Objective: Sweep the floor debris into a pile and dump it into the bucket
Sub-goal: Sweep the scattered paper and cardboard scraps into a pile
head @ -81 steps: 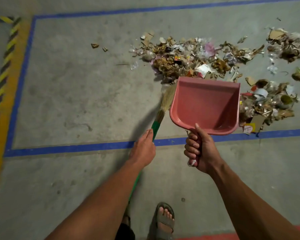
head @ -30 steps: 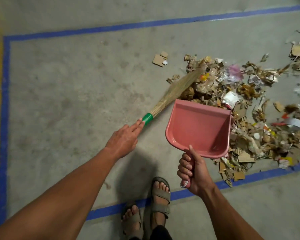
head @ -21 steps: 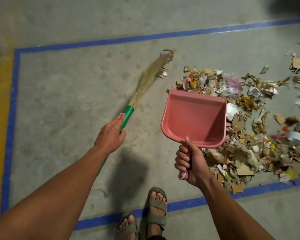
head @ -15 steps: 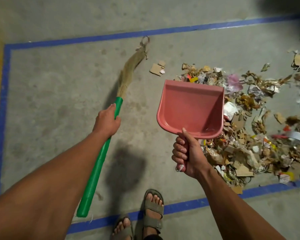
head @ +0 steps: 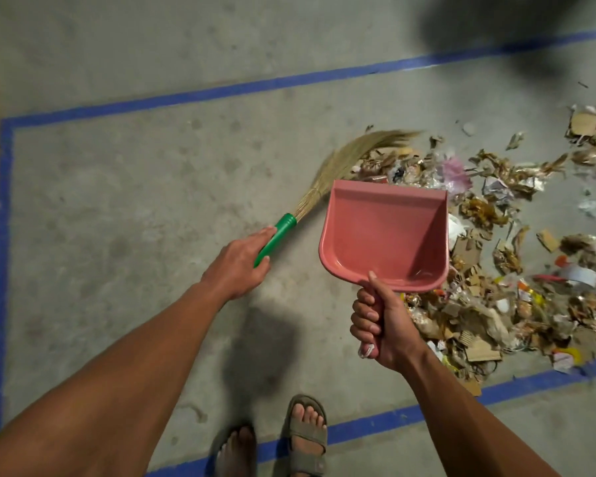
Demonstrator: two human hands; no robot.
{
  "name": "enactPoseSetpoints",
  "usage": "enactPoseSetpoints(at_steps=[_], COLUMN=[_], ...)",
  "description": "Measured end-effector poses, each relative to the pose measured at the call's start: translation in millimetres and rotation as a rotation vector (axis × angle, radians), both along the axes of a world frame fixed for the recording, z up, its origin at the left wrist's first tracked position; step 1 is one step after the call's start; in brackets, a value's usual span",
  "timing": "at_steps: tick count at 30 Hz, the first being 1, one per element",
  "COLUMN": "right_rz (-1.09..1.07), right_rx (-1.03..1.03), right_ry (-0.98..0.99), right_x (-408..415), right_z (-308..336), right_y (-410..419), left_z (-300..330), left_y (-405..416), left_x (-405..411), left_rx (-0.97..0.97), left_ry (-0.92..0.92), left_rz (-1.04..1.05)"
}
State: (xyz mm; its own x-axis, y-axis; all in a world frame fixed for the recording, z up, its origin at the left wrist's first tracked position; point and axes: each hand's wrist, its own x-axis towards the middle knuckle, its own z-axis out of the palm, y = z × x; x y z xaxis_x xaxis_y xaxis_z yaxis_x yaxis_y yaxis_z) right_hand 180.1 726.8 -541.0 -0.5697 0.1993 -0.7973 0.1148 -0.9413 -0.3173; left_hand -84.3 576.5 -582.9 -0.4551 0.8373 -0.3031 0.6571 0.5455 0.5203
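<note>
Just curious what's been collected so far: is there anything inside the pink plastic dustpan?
The pink plastic dustpan looks empty: only its bare inner surface shows. It covers part of the paper and cardboard debris pile, so what lies beneath it cannot be seen.

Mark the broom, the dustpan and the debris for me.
broom (head: 338,166), head view, on the straw bristles.
dustpan (head: 382,235), head view, on the pink pan floor.
debris (head: 489,318), head view, middle of the scattered scraps.

both hands (head: 236,261) (head: 382,330) forward, fingers curled

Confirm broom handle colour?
Green, on the straw broom's plastic handle gripped by the left hand; head view, the only one.
</note>
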Motion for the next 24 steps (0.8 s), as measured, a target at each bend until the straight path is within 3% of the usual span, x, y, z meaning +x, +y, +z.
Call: enactPoseSetpoints(at_steps=[8,13,17,24], right_rz=[-0.046,-0.124,-0.243,-0.413], right_rx=[0.050,0.024,0.004,-0.021], right_ry=[0.048,0.041,-0.013,-0.071], right_x=[-67.3,-87.6,-92.9,-93.6], right_z=[20.7,-6.7,-31.6,-34.0], right_y=[31.7,27.0,8.8,-21.1], left_z=[7.7,-37.9,-70.8,-71.3], left_y=[19.2,48.5,62.0,88.4], left_x=[-91.8,-112.2,-82.8,-32.5], left_rx=[-0.054,-0.255,-0.321,-0.156], left_ry=[0.142,-0.028,-0.150,-0.212], left_rz=[0.263,0.395,0.210,-0.285])
